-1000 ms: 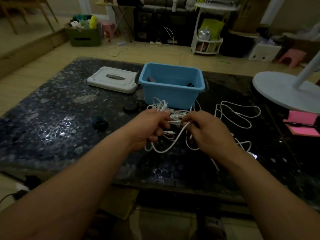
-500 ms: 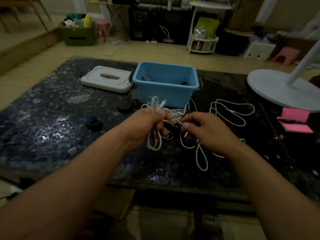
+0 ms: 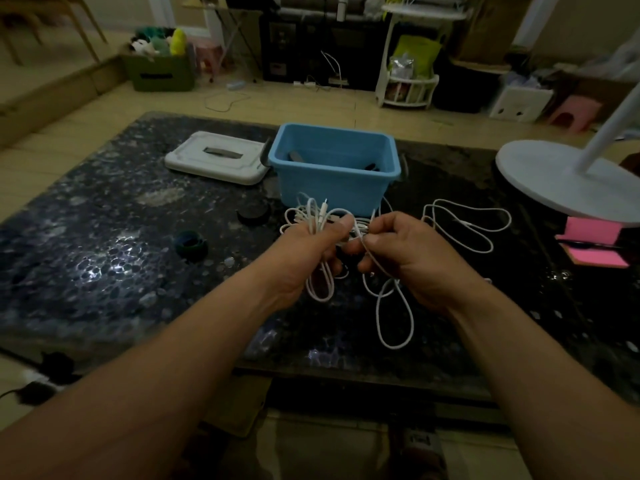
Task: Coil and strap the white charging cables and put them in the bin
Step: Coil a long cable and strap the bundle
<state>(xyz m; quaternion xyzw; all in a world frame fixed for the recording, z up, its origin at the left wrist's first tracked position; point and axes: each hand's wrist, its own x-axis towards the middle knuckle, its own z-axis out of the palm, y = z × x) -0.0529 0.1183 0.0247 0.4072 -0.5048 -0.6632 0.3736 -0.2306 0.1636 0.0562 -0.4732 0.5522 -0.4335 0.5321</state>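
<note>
My left hand (image 3: pixel 311 247) grips a bundle of coiled white charging cable (image 3: pixel 313 216), its loops sticking out above and below the fist. My right hand (image 3: pixel 405 254) pinches the same cable just to the right, and a long loose loop (image 3: pixel 394 317) hangs down from it over the dark table. A second white cable (image 3: pixel 464 223) lies in loose loops on the table to the right. The blue bin (image 3: pixel 332 178) stands open just behind my hands, with dark items inside.
A white lid (image 3: pixel 214 157) lies left of the bin. A dark roll (image 3: pixel 190 242) and a black round piece (image 3: pixel 252 213) sit on the speckled table (image 3: pixel 104 237). A white lamp base (image 3: pixel 561 178) and pink notepads (image 3: pixel 592 244) are at the right.
My hands have drawn closer together and lifted slightly. The left hand has gathered more loops into its fist, and the slack now hangs as one long loop below my right hand.
</note>
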